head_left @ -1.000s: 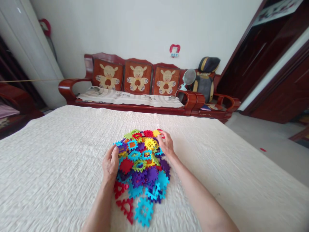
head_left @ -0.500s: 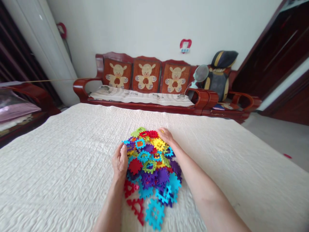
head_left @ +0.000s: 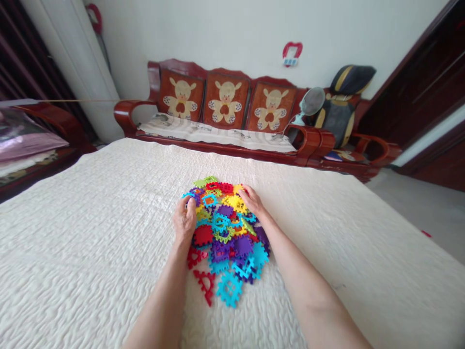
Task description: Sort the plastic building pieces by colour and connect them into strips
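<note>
A heap of flat, toothed plastic tiles [head_left: 225, 232] in red, blue, purple, yellow and green lies on a cream quilted cover [head_left: 90, 228]. My left hand [head_left: 184, 220] rests on the heap's left edge with its fingers curled over the pieces there. My right hand [head_left: 251, 201] lies on the far right of the heap, fingers bent down onto yellow and red pieces. A red triangular tile [head_left: 205, 285] and a blue square tile [head_left: 228, 290] sit loose at the near end between my forearms.
A dark red wooden bench [head_left: 225, 116] with three bear-print cushions stands past the cover's far edge. A small fan [head_left: 311, 103] and a black and yellow bag [head_left: 343, 104] sit at its right end. Dark wooden doors are on the right.
My left hand has slid forward along the heap's left side. The right hand stays at the far right of the pile. The view has shifted, showing more of the room's left side.
</note>
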### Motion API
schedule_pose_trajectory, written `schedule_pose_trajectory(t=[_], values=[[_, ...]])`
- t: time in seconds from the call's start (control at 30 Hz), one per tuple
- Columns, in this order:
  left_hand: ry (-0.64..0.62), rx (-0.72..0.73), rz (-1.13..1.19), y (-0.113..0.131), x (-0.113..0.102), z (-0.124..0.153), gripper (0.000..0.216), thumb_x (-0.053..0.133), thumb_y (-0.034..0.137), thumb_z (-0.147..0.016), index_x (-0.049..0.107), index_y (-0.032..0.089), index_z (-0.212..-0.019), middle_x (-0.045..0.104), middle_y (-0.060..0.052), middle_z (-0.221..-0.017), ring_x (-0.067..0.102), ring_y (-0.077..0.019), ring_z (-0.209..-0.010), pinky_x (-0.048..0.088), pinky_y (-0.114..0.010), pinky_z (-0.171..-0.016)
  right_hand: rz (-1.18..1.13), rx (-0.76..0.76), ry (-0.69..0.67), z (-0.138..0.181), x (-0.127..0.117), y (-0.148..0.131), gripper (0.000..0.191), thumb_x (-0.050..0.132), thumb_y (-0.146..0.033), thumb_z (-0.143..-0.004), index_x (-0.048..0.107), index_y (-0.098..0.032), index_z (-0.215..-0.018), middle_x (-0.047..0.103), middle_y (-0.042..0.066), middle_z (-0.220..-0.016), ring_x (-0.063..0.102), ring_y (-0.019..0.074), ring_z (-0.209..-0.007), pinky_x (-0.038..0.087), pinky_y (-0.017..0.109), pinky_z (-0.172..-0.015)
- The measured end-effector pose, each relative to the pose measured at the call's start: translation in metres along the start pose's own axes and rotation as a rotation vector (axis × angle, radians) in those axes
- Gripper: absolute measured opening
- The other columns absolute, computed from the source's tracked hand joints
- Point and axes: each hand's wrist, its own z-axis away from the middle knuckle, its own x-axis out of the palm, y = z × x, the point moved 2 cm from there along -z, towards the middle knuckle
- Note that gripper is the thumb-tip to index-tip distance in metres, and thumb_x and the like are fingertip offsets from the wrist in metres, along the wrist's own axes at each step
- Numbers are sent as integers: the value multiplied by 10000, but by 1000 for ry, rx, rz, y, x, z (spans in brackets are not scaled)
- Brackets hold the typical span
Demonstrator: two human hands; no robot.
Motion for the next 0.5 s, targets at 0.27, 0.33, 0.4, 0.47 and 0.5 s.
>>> schedule_pose_trajectory(t=[0.27, 0.33, 0.4, 0.47, 0.5], values=[[-50, 8, -29, 9, -2, -4, 462, 485, 485, -910, 709, 153, -1140, 732, -134, -1148, 648, -299, -1134, 488, -472, -1031, -63, -108, -18, 85, -38, -9, 661, 525, -645, -878, 540, -222, -1385, 565, 99, -1446, 506, 275, -1360, 387, 443, -1153], [-60, 46, -68, 16, -7, -3, 428, 493, 466, -910, 711, 164, -1119, 729, -135, -1149, 638, -299, -1150, 476, -476, -1043, -87, -104, -25, 115, -42, -8, 694, 531, -654, -866, 522, -208, -1397, 551, 115, -1454, 502, 282, -1361, 393, 453, -1150], [-63, 98, -94, 21, -15, 1, 406, 500, 464, -909, 705, 177, -1110, 724, -132, -1142, 632, -287, -1150, 469, -464, -1050, -93, -99, -21, 142, -43, -8, 708, 547, -652, -855, 510, -207, -1405, 542, 124, -1458, 503, 290, -1357, 397, 474, -1146], [-88, 168, -123, 23, -25, 11, 420, 506, 488, -905, 692, 180, -1122, 710, -137, -1154, 622, -282, -1161, 460, -458, -1059, -81, -100, -26, 164, -43, -9, 721, 568, -646, -848, 491, -223, -1426, 525, 122, -1475, 492, 298, -1366, 396, 499, -1144], [-114, 205, -144, 23, -30, 17, 444, 512, 509, -898, 683, 177, -1138, 698, -144, -1173, 612, -287, -1176, 453, -463, -1067, -67, -109, -37, 173, -42, -11, 743, 591, -645, -834, 477, -229, -1440, 502, 123, -1496, 471, 305, -1386, 387, 510, -1150]])
